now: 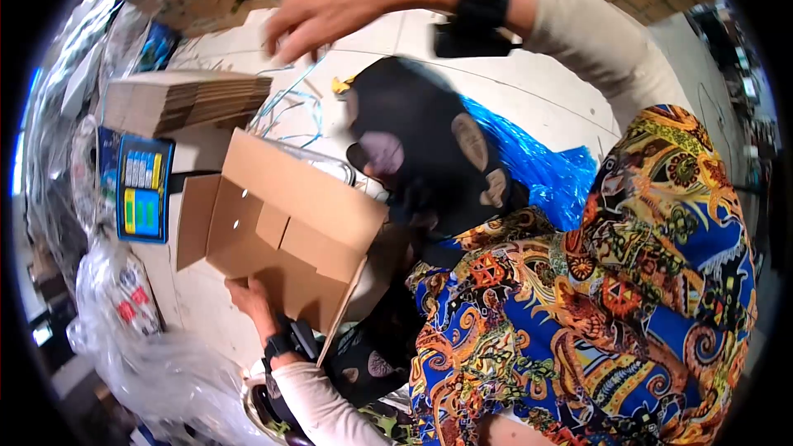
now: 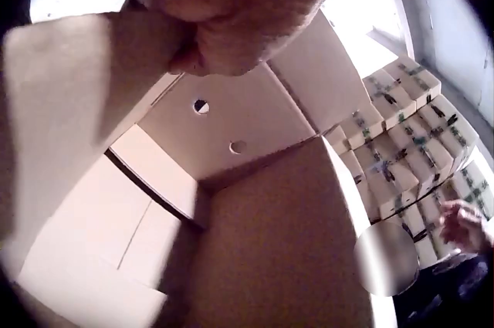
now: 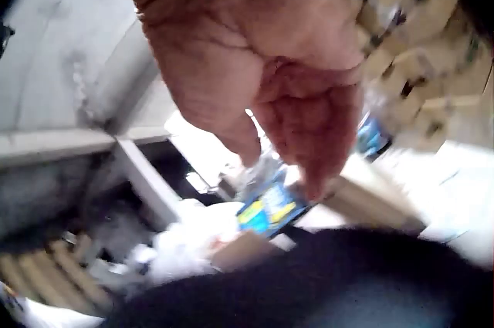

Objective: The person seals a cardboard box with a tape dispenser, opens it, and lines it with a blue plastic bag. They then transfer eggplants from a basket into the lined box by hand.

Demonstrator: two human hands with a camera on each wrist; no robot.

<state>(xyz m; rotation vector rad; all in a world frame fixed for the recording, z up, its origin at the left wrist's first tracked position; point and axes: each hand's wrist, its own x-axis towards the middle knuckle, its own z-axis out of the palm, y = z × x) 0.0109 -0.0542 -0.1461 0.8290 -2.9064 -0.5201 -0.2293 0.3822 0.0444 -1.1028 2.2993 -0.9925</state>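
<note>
The left hand (image 1: 256,306) is gripping the open box (image 1: 285,182) by its edge, beside the legs. The right hand (image 1: 330,16) is hovering released, fingers relaxed, above the floor (image 1: 380,40). A blue-and-yellow panel (image 1: 144,190) is showing writing too small to read, near flat cardboard (image 1: 182,103); plastic (image 1: 124,281) is showing red print, also unreadable.

I've got my right hand (image 1: 330,12) in the air, its thumb apart from the loosely bent fingers, my right wrist (image 1: 520,4) behind them. Over my remote feed, my left hand (image 1: 254,301) grips, its forearm (image 1: 322,405) behind the fingers.
</note>
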